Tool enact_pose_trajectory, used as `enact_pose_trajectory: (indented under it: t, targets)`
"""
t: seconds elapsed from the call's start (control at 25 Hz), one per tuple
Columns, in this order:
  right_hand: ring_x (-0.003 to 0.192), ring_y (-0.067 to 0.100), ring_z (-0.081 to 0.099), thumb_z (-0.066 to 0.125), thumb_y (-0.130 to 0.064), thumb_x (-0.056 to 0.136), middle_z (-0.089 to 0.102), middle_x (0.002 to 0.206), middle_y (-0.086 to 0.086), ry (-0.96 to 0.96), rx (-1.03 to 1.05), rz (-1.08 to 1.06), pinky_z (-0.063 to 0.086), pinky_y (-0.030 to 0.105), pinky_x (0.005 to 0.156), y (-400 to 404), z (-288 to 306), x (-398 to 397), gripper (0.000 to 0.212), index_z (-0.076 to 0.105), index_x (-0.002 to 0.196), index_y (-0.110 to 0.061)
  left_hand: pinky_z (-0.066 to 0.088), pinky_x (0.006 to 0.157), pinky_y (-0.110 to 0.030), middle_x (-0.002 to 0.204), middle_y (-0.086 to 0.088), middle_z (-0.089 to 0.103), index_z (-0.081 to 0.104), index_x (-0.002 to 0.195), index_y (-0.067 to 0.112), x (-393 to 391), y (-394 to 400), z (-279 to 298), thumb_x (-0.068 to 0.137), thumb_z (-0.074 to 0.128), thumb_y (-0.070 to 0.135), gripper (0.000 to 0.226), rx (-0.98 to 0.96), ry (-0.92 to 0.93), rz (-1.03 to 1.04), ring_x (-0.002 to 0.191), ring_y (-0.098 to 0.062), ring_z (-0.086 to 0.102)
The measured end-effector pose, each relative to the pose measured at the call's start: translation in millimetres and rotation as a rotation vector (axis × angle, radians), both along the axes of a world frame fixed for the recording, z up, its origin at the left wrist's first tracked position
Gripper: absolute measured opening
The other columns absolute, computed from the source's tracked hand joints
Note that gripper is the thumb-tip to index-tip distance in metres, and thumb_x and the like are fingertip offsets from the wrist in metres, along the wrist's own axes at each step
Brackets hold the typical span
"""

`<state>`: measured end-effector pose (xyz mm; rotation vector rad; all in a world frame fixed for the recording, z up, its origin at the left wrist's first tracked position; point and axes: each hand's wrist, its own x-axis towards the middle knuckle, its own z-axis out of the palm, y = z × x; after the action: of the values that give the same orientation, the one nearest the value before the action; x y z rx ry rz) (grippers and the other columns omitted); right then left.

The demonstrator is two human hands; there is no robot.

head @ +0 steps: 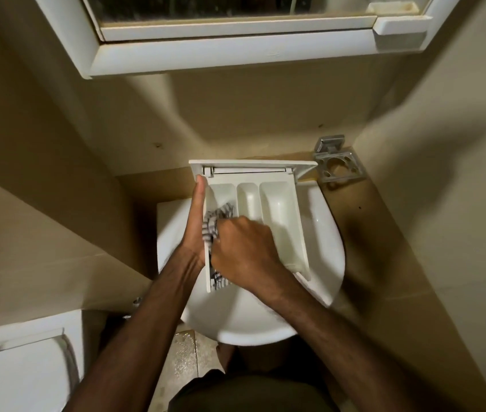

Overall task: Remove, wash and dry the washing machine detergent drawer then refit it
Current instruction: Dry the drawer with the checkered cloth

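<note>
Drying looked to be the step in hand: the white plastic three-compartment detergent drawer (265,209) lay across the white ceramic basin (322,233), its front panel toward the wall. The left hand (195,224) gripped the drawer's left wall, thumb stretched along the edge. The right hand (243,248) was curled round a grey-and-white striped cloth (218,217), pressing it into the left compartment. Pushing hard could tip the drawer off the basin's rim; the other compartments could stay damp

bare forearms (322,331), no sleeves in view; dark olive garment (250,391) at lower edge.
</note>
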<state>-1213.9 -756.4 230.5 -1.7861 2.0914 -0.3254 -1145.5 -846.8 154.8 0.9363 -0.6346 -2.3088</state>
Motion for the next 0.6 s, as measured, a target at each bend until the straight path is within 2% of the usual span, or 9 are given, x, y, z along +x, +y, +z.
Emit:
enact_pose_trajectory:
  t: [0.08,0.12,0.16,0.24,0.36,0.44,0.48,0.52,0.6]
  targets:
    - [0.093,0.033,0.066,0.058,-0.021,0.095,0.066,0.089,0.007,-0.084,0.130,0.036,0.037,0.032,0.072,11,4,-5,0.016,0.052,0.081,-0.017,0.050,0.099,-0.038,0.093,-0.013,0.066,0.072,0.112,0.014,5,-3,-7,0.076,0.061,0.085,0.081,0.005,-0.060,-0.022,0.088,-0.025,0.064]
    - [0.092,0.032,0.067,0.059,-0.022,0.094,0.064,0.085,0.006,-0.091,0.131,0.029,0.037,0.032,0.071,7,4,-8,0.016,0.054,0.080,-0.017,0.051,0.093,-0.034,0.083,-0.012,0.063,0.074,0.098,0.013,5,-1,-9,0.075,0.062,0.085,0.076,0.024,-0.091,0.003,0.079,-0.022,0.063]
    - [0.094,0.032,0.067,0.059,-0.021,0.094,0.065,0.086,0.006,-0.080,0.126,0.005,0.039,0.032,0.072,-1,5,-11,0.011,0.060,0.084,-0.017,0.052,0.079,-0.028,0.069,-0.007,0.058,0.071,0.079,0.015,2,4,-4,0.077,0.060,0.084,0.070,0.017,-0.138,0.029,0.064,-0.017,0.059]
    - [0.102,0.032,0.067,0.057,-0.016,0.096,0.072,0.104,0.008,0.003,0.009,-0.111,0.047,0.036,0.079,-19,7,-14,0.014,0.069,0.103,-0.013,0.053,0.061,-0.021,0.060,-0.001,0.059,0.067,0.064,0.019,-6,11,1,0.093,0.048,0.072,0.063,-0.075,-0.139,0.061,0.055,-0.011,0.060]
    - [0.101,0.032,0.069,0.058,-0.013,0.096,0.073,0.108,0.008,0.037,-0.052,-0.116,0.049,0.035,0.078,-18,7,-13,0.015,0.067,0.107,-0.013,0.055,0.057,-0.017,0.060,0.001,0.066,0.075,0.066,0.015,-13,15,11,0.105,0.030,0.060,0.075,-0.092,-0.031,0.014,0.055,-0.008,0.066]
    - [0.093,0.032,0.068,0.059,-0.018,0.096,0.068,0.093,0.005,-0.052,0.089,0.032,0.043,0.032,0.071,5,2,-12,0.007,0.061,0.090,-0.017,0.055,0.056,-0.017,0.063,-0.003,0.067,0.078,0.080,0.007,-4,8,9,0.098,0.038,0.070,0.078,-0.018,-0.023,-0.011,0.054,-0.011,0.066]
    - [0.092,0.032,0.067,0.059,-0.022,0.097,0.065,0.089,0.004,-0.112,0.161,0.070,0.042,0.033,0.071,11,1,-14,0.012,0.058,0.086,-0.018,0.056,0.063,-0.023,0.073,-0.005,0.067,0.078,0.095,0.005,-2,6,10,0.091,0.047,0.077,0.078,0.008,-0.013,-0.050,0.062,-0.014,0.066]
    - [0.092,0.032,0.067,0.058,-0.025,0.097,0.066,0.089,0.004,-0.122,0.169,0.055,0.043,0.034,0.072,7,1,-18,0.014,0.059,0.086,-0.018,0.057,0.070,-0.027,0.078,-0.006,0.067,0.078,0.096,0.008,-1,7,15,0.087,0.052,0.079,0.076,0.024,-0.024,-0.057,0.068,-0.016,0.066]
    - [0.095,0.031,0.069,0.057,-0.025,0.099,0.071,0.099,0.006,-0.070,0.051,-0.060,0.049,0.037,0.078,-11,2,-21,0.013,0.067,0.098,-0.016,0.057,0.066,-0.023,0.069,-0.002,0.068,0.077,0.074,0.015,-6,8,8,0.096,0.042,0.071,0.070,-0.034,-0.079,-0.007,0.062,-0.013,0.068]
